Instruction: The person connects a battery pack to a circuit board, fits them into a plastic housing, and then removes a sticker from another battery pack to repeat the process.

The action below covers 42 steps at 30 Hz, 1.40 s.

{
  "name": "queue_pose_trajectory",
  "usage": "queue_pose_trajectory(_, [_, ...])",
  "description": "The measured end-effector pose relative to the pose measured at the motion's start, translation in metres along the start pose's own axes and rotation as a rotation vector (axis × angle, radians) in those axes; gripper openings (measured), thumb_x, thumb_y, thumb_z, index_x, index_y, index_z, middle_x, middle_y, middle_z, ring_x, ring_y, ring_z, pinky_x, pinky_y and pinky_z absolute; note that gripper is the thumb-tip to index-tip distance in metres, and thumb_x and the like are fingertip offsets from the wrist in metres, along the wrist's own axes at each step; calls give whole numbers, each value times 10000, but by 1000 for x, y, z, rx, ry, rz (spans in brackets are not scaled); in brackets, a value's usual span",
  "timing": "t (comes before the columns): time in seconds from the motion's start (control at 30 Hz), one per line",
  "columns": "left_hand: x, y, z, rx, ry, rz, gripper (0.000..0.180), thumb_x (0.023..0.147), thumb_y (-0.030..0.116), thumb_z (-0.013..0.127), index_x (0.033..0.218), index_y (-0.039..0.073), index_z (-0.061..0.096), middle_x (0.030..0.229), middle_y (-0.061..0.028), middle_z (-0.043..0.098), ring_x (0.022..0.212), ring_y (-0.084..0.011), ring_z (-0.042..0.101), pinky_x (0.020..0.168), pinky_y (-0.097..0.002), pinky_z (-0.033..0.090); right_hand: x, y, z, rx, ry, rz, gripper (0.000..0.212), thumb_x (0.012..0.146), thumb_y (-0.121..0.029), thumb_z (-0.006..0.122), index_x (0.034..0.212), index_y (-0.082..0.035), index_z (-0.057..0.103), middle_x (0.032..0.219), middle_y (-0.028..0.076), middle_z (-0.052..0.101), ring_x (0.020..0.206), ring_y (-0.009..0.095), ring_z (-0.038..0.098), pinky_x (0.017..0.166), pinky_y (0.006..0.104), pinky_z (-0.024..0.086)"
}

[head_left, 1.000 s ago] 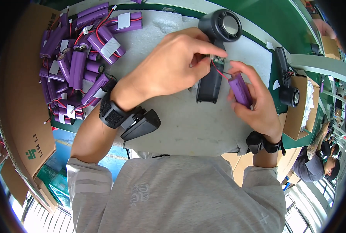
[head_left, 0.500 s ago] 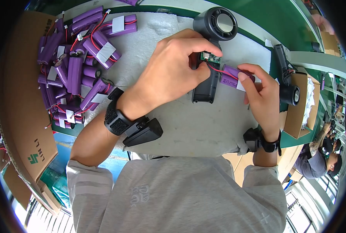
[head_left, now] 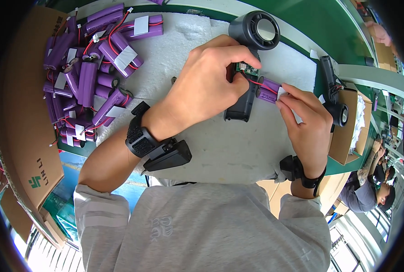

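Note:
A black handheld fan [head_left: 239, 106] lies face up, its round head [head_left: 255, 31] at the far side and a green circuit board [head_left: 248, 68] exposed in its handle. My left hand [head_left: 211, 86] reaches over it, with thumb and index finger closed around the board area; the other fingers are curled and partly hidden. Red wires run from the board to a purple battery pack [head_left: 268, 90] just right of the handle. At the pack's right end, my right hand [head_left: 307, 119] pinches its white tape between thumb and fingers. Both wrists wear black straps with devices.
Many purple battery packs [head_left: 88, 84] with red wires are heaped at the left, beside a large cardboard box [head_left: 27, 113]. A second black fan [head_left: 337, 112] and a small carton [head_left: 349, 129] sit at the right. A grey-white mat [head_left: 202, 154] covers the work surface. Another person [head_left: 369, 197] is at far right.
My right hand has slid toward the near end of the battery pack, its fingers now on the white tape. The left hand keeps its grip almost unchanged.

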<state>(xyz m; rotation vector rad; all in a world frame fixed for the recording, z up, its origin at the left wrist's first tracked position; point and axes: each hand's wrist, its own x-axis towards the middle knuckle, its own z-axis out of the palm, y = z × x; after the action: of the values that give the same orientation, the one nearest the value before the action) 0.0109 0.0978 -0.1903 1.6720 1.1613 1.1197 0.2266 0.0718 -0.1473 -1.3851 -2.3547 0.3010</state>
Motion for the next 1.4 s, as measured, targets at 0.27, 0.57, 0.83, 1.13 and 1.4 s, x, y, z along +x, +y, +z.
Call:
queue_pose_trajectory(0.27, [-5, -2, -1, -26, -11, -15, 270, 720, -65, 600, 943, 53, 698, 911, -132, 630, 673, -263, 617, 635, -347, 508, -2, -4, 4, -76, -12, -29, 160, 739, 18, 743, 894, 32, 703, 990, 110, 712, 808, 234, 684, 684, 303, 549])
queue_pose_trajectory(0.57, [-7, -2, -8, -23, -95, -19, 309, 764, -73, 568, 1017, 61, 686, 953, -18, 583, 631, -60, 521, 574, -210, 430, -1, 1, -2, 18, -50, -3, 153, 731, 14, 749, 876, 29, 702, 996, 110, 718, 810, 228, 690, 714, 295, 540])
queue_pose_trajectory(0.83, [-7, -3, -8, -43, -126, -48, 320, 779, -66, 544, 1037, 63, 681, 945, -9, 559, 632, -46, 498, 574, -209, 413, -1, 4, 0, 56, -8, -15, 128, 710, 16, 751, 823, 13, 692, 972, 119, 716, 779, 261, 687, 642, 311, 547])
queue_pose_trajectory(1.13, [-10, -6, -10, -40, -124, -57, 321, 775, -64, 563, 1040, 68, 684, 944, -9, 559, 637, -49, 503, 577, -212, 419, -2, -3, 10, 29, -39, -25, 151, 718, 65, 693, 823, 15, 598, 1001, 125, 655, 806, 289, 646, 677, 337, 523])
queue_pose_trajectory(1.4, [-10, -6, -10, -18, -90, -54, 261, 725, 15, 638, 966, 87, 708, 950, -121, 648, 702, -253, 622, 684, -347, 516, -4, -1, 10, 97, -118, 63, 147, 774, 92, 586, 882, 22, 515, 1023, 110, 574, 747, 200, 570, 689, 294, 479])
